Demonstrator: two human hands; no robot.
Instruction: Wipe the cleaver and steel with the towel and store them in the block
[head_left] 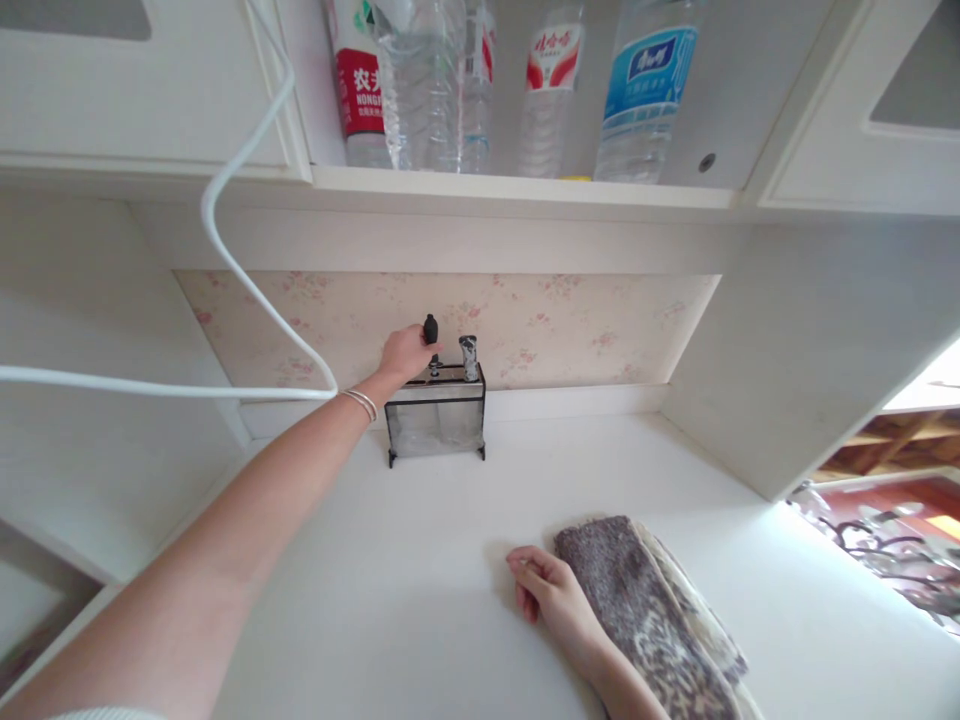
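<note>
My left hand (407,352) reaches to the back of the white counter, closed around the upright black handle (430,330) of a utensil. Its lower end goes down into a see-through holder (437,425) with a black frame, so I cannot tell the kind. Beside it, a mottled black-and-grey handle (469,357) stands up from the same holder. My right hand (551,598) lies low over the counter with its fingers curled in and nothing visible in them. Right next to it is a folded brown and beige towel (637,600), its edge partly behind the wrist.
Above the counter, an open cabinet shelf (525,190) holds several plastic bottles (646,90). A white cable (247,285) hangs at the left and crosses in front of my left wrist. Side panels (802,340) close in the counter's back on both sides.
</note>
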